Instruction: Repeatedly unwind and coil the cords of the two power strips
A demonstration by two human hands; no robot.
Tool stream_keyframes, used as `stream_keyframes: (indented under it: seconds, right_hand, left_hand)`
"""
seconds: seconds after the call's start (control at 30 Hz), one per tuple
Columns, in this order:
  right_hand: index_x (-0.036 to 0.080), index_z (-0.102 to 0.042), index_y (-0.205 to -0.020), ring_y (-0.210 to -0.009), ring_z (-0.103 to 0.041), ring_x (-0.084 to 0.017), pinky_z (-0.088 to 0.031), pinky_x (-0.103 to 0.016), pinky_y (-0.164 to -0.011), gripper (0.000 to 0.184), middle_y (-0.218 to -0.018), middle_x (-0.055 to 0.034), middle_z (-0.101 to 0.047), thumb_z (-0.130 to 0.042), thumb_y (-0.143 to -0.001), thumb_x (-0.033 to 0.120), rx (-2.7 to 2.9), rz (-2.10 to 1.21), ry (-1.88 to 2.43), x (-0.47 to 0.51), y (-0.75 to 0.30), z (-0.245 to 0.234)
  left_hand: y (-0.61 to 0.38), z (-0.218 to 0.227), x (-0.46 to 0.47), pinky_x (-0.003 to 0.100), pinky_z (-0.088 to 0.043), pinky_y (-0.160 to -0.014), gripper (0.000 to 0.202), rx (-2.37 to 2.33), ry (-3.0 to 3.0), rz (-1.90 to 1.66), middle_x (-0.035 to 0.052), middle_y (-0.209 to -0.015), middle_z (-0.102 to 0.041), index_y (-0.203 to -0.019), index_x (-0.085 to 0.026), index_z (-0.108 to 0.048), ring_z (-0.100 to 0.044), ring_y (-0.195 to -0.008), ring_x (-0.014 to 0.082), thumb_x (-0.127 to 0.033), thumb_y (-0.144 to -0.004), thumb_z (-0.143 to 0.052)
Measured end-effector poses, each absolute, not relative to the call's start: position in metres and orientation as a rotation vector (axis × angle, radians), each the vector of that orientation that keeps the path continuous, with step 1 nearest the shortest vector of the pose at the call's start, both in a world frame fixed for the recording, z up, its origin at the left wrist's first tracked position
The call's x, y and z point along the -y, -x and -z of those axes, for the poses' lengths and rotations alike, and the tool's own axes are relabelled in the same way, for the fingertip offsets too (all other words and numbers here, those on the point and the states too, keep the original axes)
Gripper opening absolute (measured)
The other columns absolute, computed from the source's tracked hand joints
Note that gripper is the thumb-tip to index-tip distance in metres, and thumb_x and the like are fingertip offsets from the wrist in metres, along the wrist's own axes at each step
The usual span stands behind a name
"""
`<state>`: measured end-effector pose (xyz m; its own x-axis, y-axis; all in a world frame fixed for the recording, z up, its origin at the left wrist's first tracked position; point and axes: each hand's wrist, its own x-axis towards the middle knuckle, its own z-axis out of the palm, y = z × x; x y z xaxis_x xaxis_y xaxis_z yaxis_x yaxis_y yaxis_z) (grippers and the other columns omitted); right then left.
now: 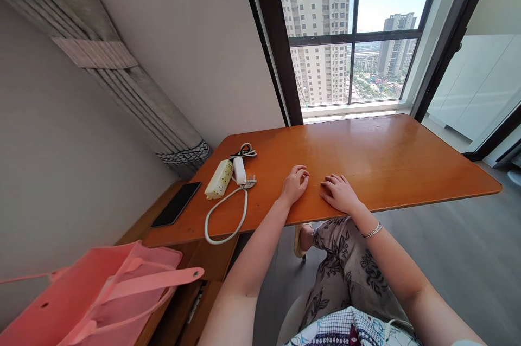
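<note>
My left hand (294, 184) rests on the orange wooden table (386, 156) near its front edge, fingers loosely curled, holding nothing. My right hand (340, 193) lies beside it, palm down with fingers spread flat on the wood, a thin bracelet on the wrist. The two hands are a short gap apart. To the left of my left hand lie a cream power strip (220, 178), a white plug adapter (240, 170) with a grey looped cord (228, 216), and a small coiled black-and-white cable (244, 151).
A black phone (176, 204) lies on the table's left end. A pink tote bag (101, 292) stands at the lower left. A tied grey curtain (122, 80) hangs by the wall. Large windows lie behind the table. My patterned-trousered legs are under the table's edge.
</note>
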<state>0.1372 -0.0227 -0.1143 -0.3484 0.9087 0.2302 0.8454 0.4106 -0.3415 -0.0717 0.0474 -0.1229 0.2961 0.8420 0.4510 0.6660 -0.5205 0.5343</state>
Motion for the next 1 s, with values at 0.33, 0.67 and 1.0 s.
stream_keyframes:
  seconds: [0.33,0.67,1.0]
  right_hand:
    - [0.021,-0.063,-0.132,-0.144,-0.039,-0.029,-0.023,-0.054,-0.121,0.041,-0.147,-0.0126,-0.054,-0.057,-0.096,0.04,2.29,-0.243,1.517,0.0242,-0.1366,0.1114]
    - [0.02,-0.062,-0.133,-0.144,-0.039,-0.029,-0.024,-0.054,-0.121,0.042,-0.147,-0.0129,-0.053,-0.057,-0.096,0.04,2.298,-0.249,1.518,0.0247,-0.1368,0.1105]
    - [0.02,-0.062,-0.133,-0.144,-0.039,-0.03,-0.023,-0.053,-0.121,0.043,-0.148,-0.0126,-0.053,-0.057,-0.096,0.041,2.296,-0.262,1.537,0.0266,-0.1359,0.1073]
  left_hand:
    - [0.0718,0.1236,-0.0478,0.033,-0.056,-0.08,0.014,-1.364,-2.302,-1.049,0.0097,-0.121,-0.06,-0.088,-0.018,-0.064,-0.063,-0.077,0.0137,-0.024,-0.09,-0.051]
    - [0.0714,0.123,-0.0468,0.033,-0.056,-0.079,0.012,-1.337,-2.314,-1.044,0.0081,-0.115,-0.063,-0.086,-0.019,-0.063,-0.062,-0.075,0.0135,-0.022,-0.09,-0.052]
    - [0.0727,0.1236,-0.0483,0.032,-0.054,-0.077,0.012,-1.317,-2.304,-1.044,0.0076,-0.111,-0.064,-0.085,-0.018,-0.063,-0.06,-0.073,0.0132,-0.022,-0.089,-0.052]
